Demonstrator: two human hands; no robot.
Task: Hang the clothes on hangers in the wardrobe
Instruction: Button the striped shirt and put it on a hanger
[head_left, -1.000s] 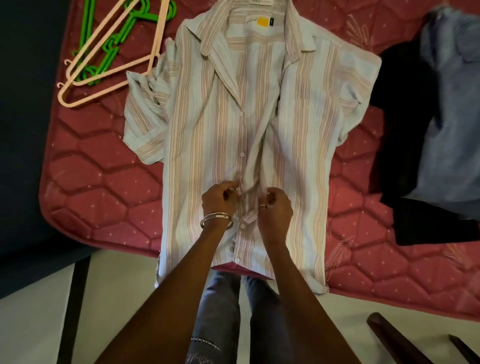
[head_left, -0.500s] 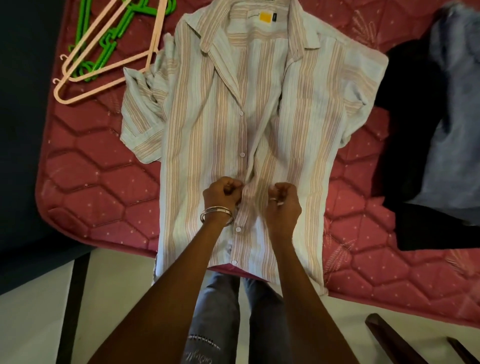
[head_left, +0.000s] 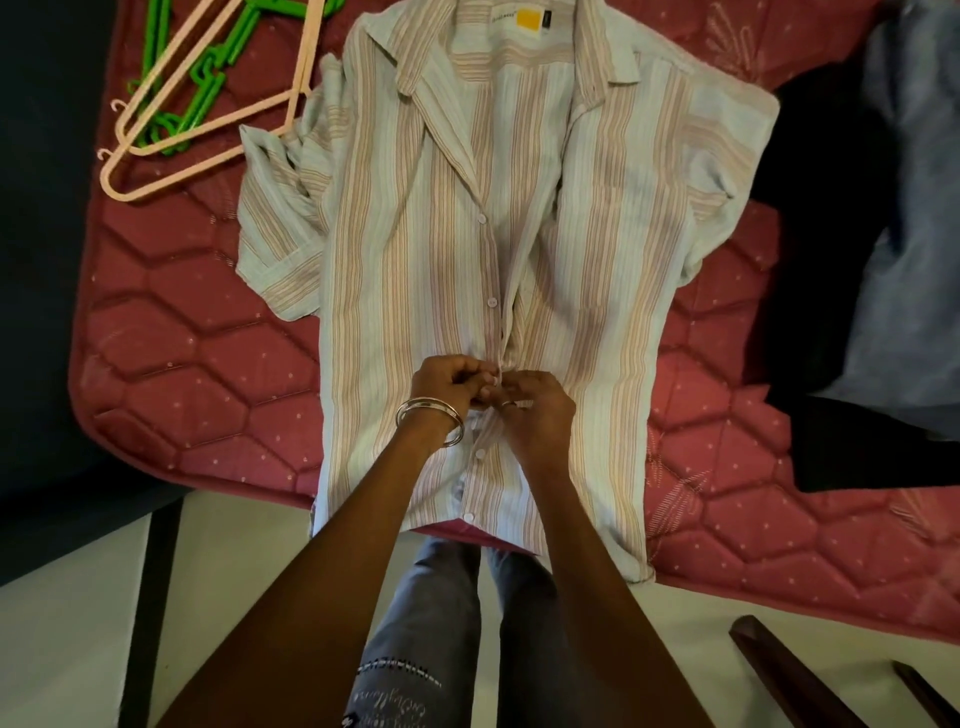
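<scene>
Left hand (head_left: 449, 384) and right hand (head_left: 537, 402) both pinch the striped shirt (head_left: 415, 260) placket, flat on red mattress (head_left: 208, 364).

- I read this location as a home bedroom.
- A red quilted mattress (head_left: 208, 364) with a hexagon stitch pattern fills most of the view.
- Clothing lies spread on it: a striped shirt (head_left: 415, 234), a dark garment (head_left: 831, 260).
- Pink hangers (head_left: 208, 104) and green hangers (head_left: 208, 78) lie on the mattress corner.
- Pale floor (head_left: 62, 649) borders the mattress.
</scene>
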